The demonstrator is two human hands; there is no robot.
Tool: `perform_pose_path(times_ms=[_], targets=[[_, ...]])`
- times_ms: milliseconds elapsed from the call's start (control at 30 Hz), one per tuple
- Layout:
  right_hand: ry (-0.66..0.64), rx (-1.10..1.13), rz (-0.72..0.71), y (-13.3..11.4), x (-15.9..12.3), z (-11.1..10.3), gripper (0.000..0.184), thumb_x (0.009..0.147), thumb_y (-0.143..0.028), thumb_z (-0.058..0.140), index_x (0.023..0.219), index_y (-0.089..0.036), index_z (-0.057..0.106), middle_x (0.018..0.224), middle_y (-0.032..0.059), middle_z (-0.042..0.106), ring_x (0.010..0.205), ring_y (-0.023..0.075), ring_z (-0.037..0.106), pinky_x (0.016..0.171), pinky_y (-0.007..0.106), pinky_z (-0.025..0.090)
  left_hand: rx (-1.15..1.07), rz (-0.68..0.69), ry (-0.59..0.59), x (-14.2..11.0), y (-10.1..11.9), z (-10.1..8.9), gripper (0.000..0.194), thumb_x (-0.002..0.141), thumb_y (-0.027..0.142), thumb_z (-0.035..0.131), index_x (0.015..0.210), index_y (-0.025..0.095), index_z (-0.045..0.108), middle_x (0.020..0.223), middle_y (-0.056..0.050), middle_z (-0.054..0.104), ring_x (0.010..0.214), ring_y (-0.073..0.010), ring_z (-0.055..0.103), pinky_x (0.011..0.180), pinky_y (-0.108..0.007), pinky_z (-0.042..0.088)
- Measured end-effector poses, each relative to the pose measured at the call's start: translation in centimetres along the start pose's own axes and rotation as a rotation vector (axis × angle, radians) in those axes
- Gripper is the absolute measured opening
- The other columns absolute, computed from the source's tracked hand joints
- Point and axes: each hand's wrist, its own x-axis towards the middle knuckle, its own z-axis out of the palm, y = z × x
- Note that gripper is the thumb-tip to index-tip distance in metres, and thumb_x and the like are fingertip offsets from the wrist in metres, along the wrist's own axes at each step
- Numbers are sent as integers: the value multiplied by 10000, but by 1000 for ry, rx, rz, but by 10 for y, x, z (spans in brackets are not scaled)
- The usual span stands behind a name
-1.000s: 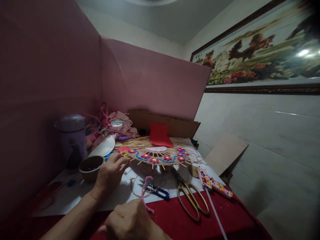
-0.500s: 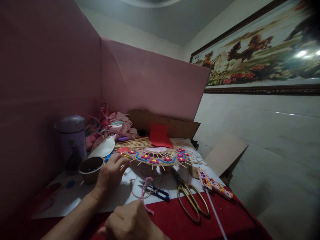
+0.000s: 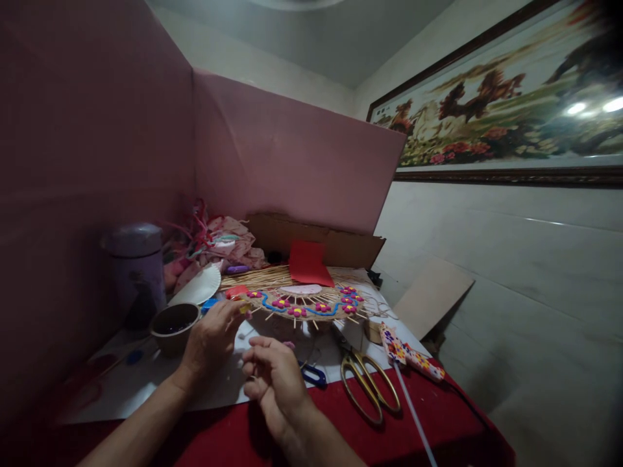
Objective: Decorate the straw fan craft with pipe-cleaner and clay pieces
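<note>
My left hand is closed, its fingertips drawn together at the left end of a fan-shaped woven craft piece. A yellow bit shows by those fingertips; whether they grip it is unclear. The craft piece carries pink flowers with yellow centres, a wavy blue line and thin sticks poking from its edge. My right hand hovers lower, in front of the craft piece, fingers curled in; anything inside them is hidden. Behind it lie small blue-handled snips, partly covered. Large gold-handled scissors rest to the right.
Left of my hands stand a dark-filled bowl and a lidded purple tumbler. At right lies a flower-patterned glue gun with a clear stick. Behind are a white paper plate, red paper and a cardboard strip.
My right hand has risen from the front edge, turned and moved up toward the craft piece. It now covers much of the pink strand and snips. My left hand has shifted only slightly.
</note>
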Motion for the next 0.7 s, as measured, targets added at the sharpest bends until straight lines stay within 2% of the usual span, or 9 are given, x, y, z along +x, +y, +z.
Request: perform_pose_path(times_ms=[67, 200, 433, 633, 700], targets=[[6, 165, 49, -4, 7, 3, 122, 685, -132, 611, 780, -134, 535, 609, 3, 574, 460, 62, 486, 381, 138, 301, -23, -47, 1, -2, -1, 1, 152, 881, 220, 416, 943, 186, 550, 844, -49, 632, 786, -181, 602, 664, -271, 464], [59, 242, -24, -6, 21, 7, 170, 686, -176, 697, 761, -114, 558, 613, 5, 569, 448, 52, 476, 366, 134, 298, -5, -90, -17, -6, -4, 4, 167, 864, 184, 398, 897, 192, 562, 807, -36, 635, 729, -172, 605, 621, -257, 446], [191, 244, -25, -17, 33, 16, 290, 809, -399, 596, 750, -120, 542, 553, -4, 535, 377, 47, 426, 305, 127, 222, -92, -234, -55, -5, 4, 1, 193, 879, 298, 406, 835, 207, 571, 782, -21, 641, 701, -164, 610, 615, -250, 438], [169, 205, -44, -14, 44, 12, 230, 853, -288, 524, 689, -127, 521, 487, -49, 471, 315, 21, 337, 290, 121, 162, -80, -267, -103, -4, 9, 0, 226, 865, 366, 435, 843, 207, 594, 780, -24, 645, 694, -169, 604, 612, -258, 432], [146, 179, -62, -11, 46, 10, 249, 846, -314, 523, 677, -131, 517, 477, -52, 465, 311, 23, 331, 287, 122, 153, -79, -271, -125, -4, 10, 1, 232, 867, 368, 433, 838, 202, 593, 767, -23, 638, 684, -168, 599, 604, -259, 428]])
